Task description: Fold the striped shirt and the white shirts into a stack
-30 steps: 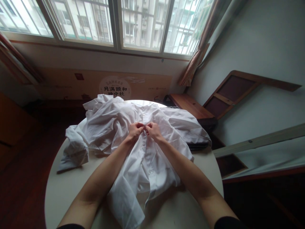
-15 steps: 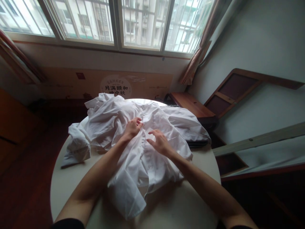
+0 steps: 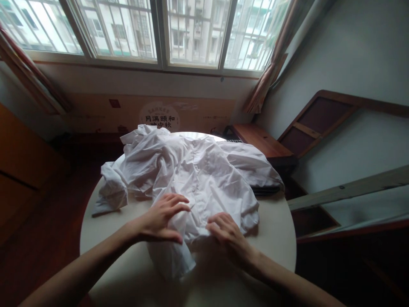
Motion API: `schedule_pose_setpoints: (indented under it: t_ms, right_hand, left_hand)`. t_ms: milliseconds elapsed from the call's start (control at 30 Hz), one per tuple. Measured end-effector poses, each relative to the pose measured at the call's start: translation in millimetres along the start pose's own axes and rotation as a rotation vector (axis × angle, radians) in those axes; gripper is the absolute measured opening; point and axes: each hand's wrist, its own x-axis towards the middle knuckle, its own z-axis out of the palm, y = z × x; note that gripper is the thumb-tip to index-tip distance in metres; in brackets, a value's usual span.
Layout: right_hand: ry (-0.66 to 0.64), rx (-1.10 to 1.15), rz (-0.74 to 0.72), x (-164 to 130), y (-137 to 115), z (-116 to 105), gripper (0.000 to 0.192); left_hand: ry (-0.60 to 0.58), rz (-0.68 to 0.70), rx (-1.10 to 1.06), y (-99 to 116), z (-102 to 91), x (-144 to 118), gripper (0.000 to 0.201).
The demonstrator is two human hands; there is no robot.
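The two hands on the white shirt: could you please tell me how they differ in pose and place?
The left hand lies with fingers spread toward the button placket; the right hand has its fingers curled at the hem. The left sits farther up the shirt, the right nearer the table edge. Both rest palm-down on the cloth.

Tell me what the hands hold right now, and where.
Both the left hand and right hand rest on the white shirt's near hem; a closed grip cannot be told.

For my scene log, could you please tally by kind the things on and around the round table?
Shirt: 1
Hands: 2, left hand and right hand, both on the shirt's near hem
Table: 1
Cardboard panel: 1
Curtains: 2, one right, one left
Total: 7
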Motion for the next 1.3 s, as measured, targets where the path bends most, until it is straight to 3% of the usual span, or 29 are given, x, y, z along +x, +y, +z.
schedule_pose_setpoints:
  t_ms: [67,133,233,267,333,433,567,667,733,833,900,1033,1100,1167,1233,1300]
  right_hand:
    - [0.153,0.173,0.170,11.7,11.3,-2.7,0.018]
    - [0.343,0.347,0.327,29.2,24.1,-9.7,0.022]
    - [0.539,0.479,0.425,56.7,41.4,-22.4,0.024]
    - [0.554,0.483,0.431,63.5,46.2,-26.1,0.025]
    - [0.536,0.428,0.435,70.3,53.8,-31.8,0.028]
    - [0.533,0.143,0.366,62.0,56.2,-34.8,0.046]
    - [0.489,-0.345,0.118,28.5,32.3,-21.0,0.090]
    - [0.319,-0.522,-0.070,3.1,8.6,0.1,0.080]
    - [0.245,-0.544,-0.136,-7.4,3.8,9.0,0.056]
    - [0.250,-0.420,-0.125,-9.6,18.0,-1.7,0.035]
    - [0.301,-0.212,-0.023,-2.3,34.9,-27.1,0.026]
    - [0.367,0.182,0.237,26.4,65.0,-87.7,0.024]
    - [0.309,0.155,0.306,39.5,74.2,-102.1,0.027]
    - [0.261,-0.010,0.376,45.7,78.3,-101.6,0.030]
    - [0.273,-0.173,0.424,43.0,76.4,-92.0,0.031]
    - [0.364,-0.237,0.409,32.8,68.2,-80.0,0.028]
  left_hand:
    - [-0.014,0.093,0.097,12.4,9.7,-16.2,0.076]
    - [-0.012,0.128,0.173,15.2,26.3,-26.8,0.079]
    - [0.054,0.083,0.200,3.5,41.5,-32.7,0.038]
    - [0.086,0.060,0.172,-2.0,39.8,-33.4,0.027]
    - [0.170,0.023,0.054,-11.2,25.2,-34.6,0.022]
    - [0.431,-0.159,-0.225,-17.2,-11.7,-35.6,0.015]
    - [0.836,-0.478,-0.665,-14.0,-48.0,-27.1,0.021]
    - [0.913,-0.464,-0.737,-5.8,-58.3,-18.6,0.023]
    - [0.853,-0.437,-0.642,0.9,-62.7,-17.9,0.023]
    - [0.569,-0.389,-0.557,6.0,-70.9,-25.4,0.029]
    - [0.391,-0.336,-0.580,2.4,-77.3,-32.3,0.035]
    - [0.296,-0.264,-0.682,-17.5,-88.7,-36.6,0.058]
    - [0.097,-0.330,-0.536,-24.8,-90.8,-31.8,0.059]
    - [-0.047,-0.425,-0.176,-22.6,-86.6,-24.0,0.046]
    - [0.033,-0.461,0.236,-8.4,-73.1,-15.3,0.032]
    - [0.173,-0.377,0.488,14.2,-50.1,-6.4,0.028]
